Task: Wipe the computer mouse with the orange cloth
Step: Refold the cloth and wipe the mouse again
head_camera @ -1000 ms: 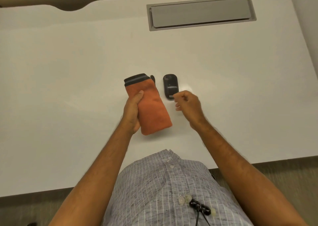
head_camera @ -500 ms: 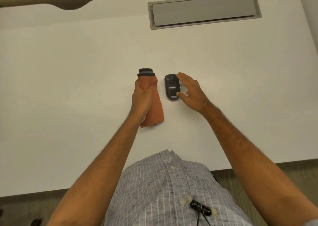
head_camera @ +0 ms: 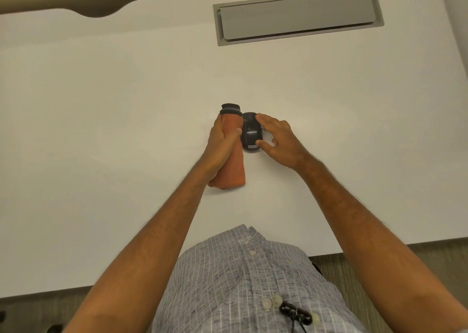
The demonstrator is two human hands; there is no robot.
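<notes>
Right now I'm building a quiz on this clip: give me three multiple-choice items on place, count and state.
1. Where does the computer mouse lie relative to the orange cloth?
A. on its right side
B. on top of it
C. far off at the desk edge

2. How many mice lie on the white desk?
A. one
B. two
C. three

3. What is the left hand doing?
A. resting flat on the desk
B. gripping the cloth
C. holding the mouse

Answers: 1 A, the mouse sits just right of the cloth, between it and the right hand. 2 A, only one dark mouse shows. 3 B, its fingers wrap the rolled cloth.
</notes>
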